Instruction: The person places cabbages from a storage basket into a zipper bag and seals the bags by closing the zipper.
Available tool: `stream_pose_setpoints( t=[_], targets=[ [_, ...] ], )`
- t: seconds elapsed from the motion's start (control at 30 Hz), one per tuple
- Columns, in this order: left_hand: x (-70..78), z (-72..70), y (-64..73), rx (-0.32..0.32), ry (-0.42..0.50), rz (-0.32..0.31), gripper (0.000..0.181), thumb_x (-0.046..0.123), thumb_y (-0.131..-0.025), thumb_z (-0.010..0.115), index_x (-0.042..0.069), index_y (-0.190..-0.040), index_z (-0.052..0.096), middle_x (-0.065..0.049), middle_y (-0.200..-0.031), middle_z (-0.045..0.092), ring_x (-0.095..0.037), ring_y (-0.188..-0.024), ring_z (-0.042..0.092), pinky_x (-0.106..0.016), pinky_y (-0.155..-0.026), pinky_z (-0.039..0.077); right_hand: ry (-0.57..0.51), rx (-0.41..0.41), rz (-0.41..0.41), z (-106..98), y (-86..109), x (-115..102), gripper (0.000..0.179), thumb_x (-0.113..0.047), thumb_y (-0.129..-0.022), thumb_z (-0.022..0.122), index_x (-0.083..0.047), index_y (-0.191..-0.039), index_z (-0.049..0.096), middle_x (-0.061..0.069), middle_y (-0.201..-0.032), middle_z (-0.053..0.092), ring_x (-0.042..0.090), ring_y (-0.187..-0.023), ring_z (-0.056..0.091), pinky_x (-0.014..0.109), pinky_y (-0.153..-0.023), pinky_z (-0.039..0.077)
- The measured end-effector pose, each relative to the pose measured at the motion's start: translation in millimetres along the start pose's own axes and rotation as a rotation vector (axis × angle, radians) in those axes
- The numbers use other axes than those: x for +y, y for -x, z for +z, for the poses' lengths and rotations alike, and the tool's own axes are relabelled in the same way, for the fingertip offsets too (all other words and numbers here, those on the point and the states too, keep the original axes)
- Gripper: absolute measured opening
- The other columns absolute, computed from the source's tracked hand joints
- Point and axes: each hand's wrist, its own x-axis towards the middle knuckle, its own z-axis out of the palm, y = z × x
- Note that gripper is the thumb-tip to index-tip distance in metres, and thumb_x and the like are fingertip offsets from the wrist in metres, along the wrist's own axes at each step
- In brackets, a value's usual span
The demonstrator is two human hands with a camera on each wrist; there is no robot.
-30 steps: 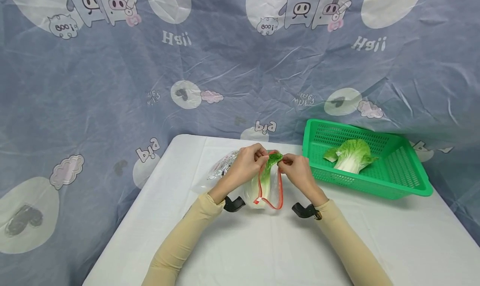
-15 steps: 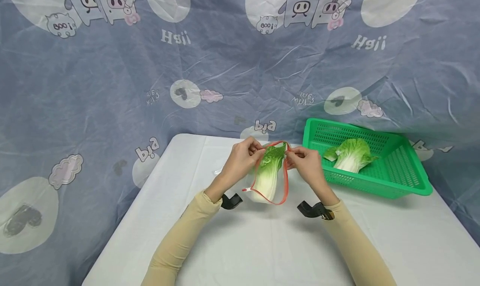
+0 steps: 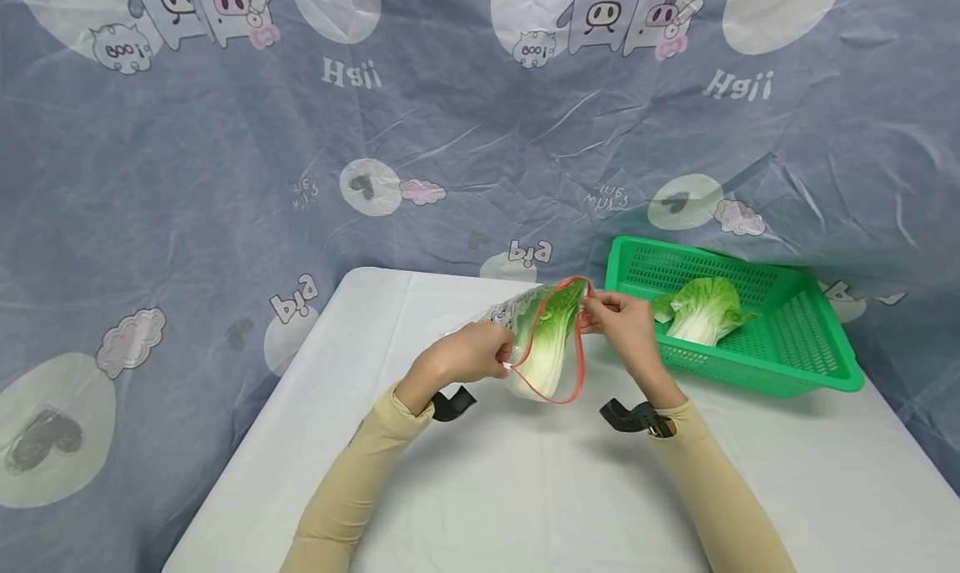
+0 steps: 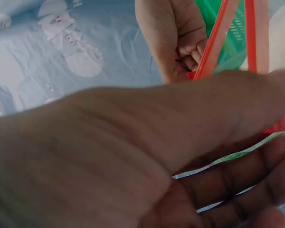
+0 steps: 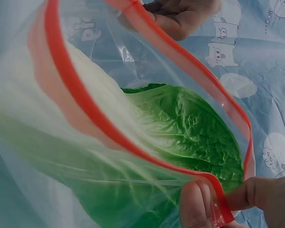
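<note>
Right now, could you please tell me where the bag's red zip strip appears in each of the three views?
Head: the red zip strip loops just right of and below the picture's centre.
Left wrist: two bands of it stand at upper right.
Right wrist: it sweeps from the top down to the lower right.
Shared landmark: the right hand, at top centre in left wrist, lower right in right wrist.

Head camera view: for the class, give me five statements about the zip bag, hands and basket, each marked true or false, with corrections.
1. The right hand pinches the zip bag's red edge. True.
2. The zip bag is sealed shut. False: its mouth is open.
3. The bagged cabbage has a white base. True.
4. The green basket stands on the person's left. False: it stands on the right.
5. Another cabbage lies in the green basket. True.
</note>
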Motion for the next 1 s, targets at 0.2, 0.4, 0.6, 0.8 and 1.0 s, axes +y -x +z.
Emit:
stream_pose_setpoints(
  t=[0.2,0.4,0.6,0.8,1.0],
  targets=[
    [-10.5,-11.7,-1.3,0.166,0.051,0.044,0.024,0.011,-0.081,0.077,0.011,-0.068,0.057,0.005,-0.064,0.049,-0.008,-0.061,0.043,-0.021,-0.061,0.035,0.01,0.003,-0.036,-5,1.0,-6,0.04,-0.023,-0.095,0.062,0.011,-0.116,0.06,-0.002,-0.075,0.067,0.007,-0.064,0.068,0.027,-0.066,0.059],
    [-32.2,-28.9,1.7,0.368,0.207,-0.004,0.012,0.014,-0.082,0.077,0.012,-0.075,0.067,0.003,-0.072,0.066,-0.009,-0.066,0.058,-0.023,-0.062,0.047,0.026,-0.036,-0.093,-16,6.8,-16,0.045,-0.026,-0.096,0.06,0.008,-0.125,0.057,0.002,-0.085,0.069,0.008,-0.073,0.07,0.029,-0.074,0.058],
    [-53.4,-41.0,1.9,0.529,0.428,-0.061,0.01,0.022,-0.083,0.077,0.014,-0.082,0.071,-0.003,-0.078,0.072,-0.015,-0.068,0.066,-0.033,-0.067,0.053,0.043,-0.052,-0.095,-26,13.1,-23,0.047,-0.031,-0.096,0.058,0.001,-0.13,0.057,-0.001,-0.091,0.071,0.008,-0.079,0.071,0.025,-0.077,0.058],
    [-72.1,-43.4,-9.3,0.647,0.613,-0.04,0.019,0.029,-0.081,0.078,0.012,-0.089,0.074,-0.004,-0.081,0.074,-0.018,-0.075,0.071,-0.035,-0.083,0.054,-0.064,0.002,-0.206,-22,18.6,-21,0.043,-0.024,-0.094,0.063,0.005,-0.125,0.055,0.01,-0.089,0.073,0.013,-0.073,0.072,0.029,-0.074,0.058],
    [-83.5,-42.8,-19.2,0.664,0.795,0.03,0.025,0.025,-0.084,0.076,0.006,-0.1,0.074,-0.005,-0.092,0.075,-0.021,-0.083,0.072,-0.033,-0.09,0.054,-0.118,0.056,-0.392,-14,30.2,-21,0.027,-0.006,-0.092,0.063,0.012,-0.11,0.056,0.024,-0.088,0.069,0.017,-0.069,0.072,0.031,-0.07,0.058]
  ],
)
